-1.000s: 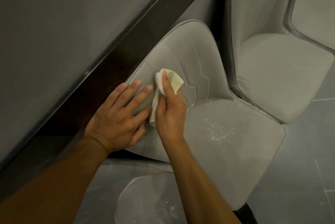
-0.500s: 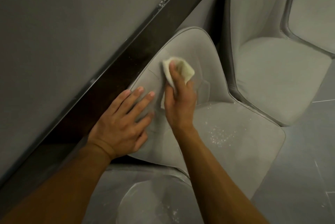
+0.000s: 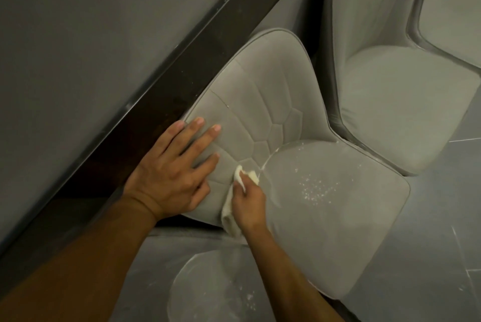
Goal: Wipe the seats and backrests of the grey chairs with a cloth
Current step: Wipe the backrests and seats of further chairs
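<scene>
The right hand [image 3: 248,207] pinched the bunched cloth [image 3: 228,213] at the crease of the seat [image 3: 338,230]. At its 10 o'clock the left hand [image 3: 171,173], fingers spread, braced the backrest [image 3: 260,103]. The best stroke would press firmly along the crease, then sweep away the white specks [image 3: 315,189] at 3 o'clock.

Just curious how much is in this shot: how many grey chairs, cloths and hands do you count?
Grey chairs: 3, the near chair, the next chair, the cut-off chair top right.
Cloth: 1
Hands: 2, left hand, right hand.
Total: 6, leaving out the unclear rounded grey shape at the bottom.
</scene>
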The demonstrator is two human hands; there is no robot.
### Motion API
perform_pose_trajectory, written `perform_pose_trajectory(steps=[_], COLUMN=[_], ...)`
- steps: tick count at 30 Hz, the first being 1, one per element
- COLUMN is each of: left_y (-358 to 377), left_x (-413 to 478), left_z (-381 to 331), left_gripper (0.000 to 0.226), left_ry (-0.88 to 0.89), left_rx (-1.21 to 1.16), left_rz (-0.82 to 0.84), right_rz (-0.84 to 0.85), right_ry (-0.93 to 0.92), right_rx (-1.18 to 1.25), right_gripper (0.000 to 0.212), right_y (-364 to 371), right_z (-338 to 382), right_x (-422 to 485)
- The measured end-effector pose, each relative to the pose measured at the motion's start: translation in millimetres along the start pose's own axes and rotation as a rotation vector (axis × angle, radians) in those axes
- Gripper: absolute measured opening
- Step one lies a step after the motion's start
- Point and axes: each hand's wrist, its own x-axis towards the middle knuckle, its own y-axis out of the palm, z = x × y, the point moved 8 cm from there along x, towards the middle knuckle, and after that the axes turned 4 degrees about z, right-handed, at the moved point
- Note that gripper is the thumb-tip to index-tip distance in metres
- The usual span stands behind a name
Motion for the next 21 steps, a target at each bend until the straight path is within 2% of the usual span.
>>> perform_pose_trajectory(steps=[3, 5, 7, 9, 11, 12, 13, 15, 17, 21], left_y=[-1, 1, 2, 1, 0, 0, -1, 0, 0, 0], left_x=[1, 1, 0, 0, 1, 1, 0, -1, -1, -1], left_z=[0, 0, 0, 0, 0, 0, 0, -1, -1, -1], left_gripper=[0.044, 0.045, 0.047, 0.047, 0.044, 0.044, 0.043, 0.043, 0.044, 0.044], left_ry=[-0.009, -0.011, -0.016, -0.021, -0.018, -0.018, -0.021, -0.031, -0.032, -0.028], left_rx=[0.001, 0.008, 0.011, 0.017, 0.021, 0.023, 0.028, 0.041, 0.045, 0.07], left_rz=[-0.011, -0.004, 0.009, 0.012, 0.005, -0.001, -0.01, -0.022, -0.017, -0.027], right_rz=[-0.048, -0.066, -0.137, -0.1, 0.105, 0.209, 0.259, 0.198, 0.106, 0.055], right_ry=[-0.249, -0.352, -0.342, -0.179, 0.108, 0.23, 0.31, 0.387, 0.421, 0.451], right_rx=[0.275, 0.267, 0.131, -0.103, -0.395, -0.467, -0.478, -0.418, -0.317, -0.094], right_gripper=[0.042, 0.044, 0.043, 0.048, 0.047, 0.044, 0.043, 0.04, 0.036, 0.035], right_y=[2, 3, 2, 1, -3, -8, -15, -29, -26, 4], right_z=[66, 78, 56, 12, -49, -77, -97, -120, -124, -113], right_x=[-19, -28, -21, 1, 21, 23, 22, 22, 28, 46])
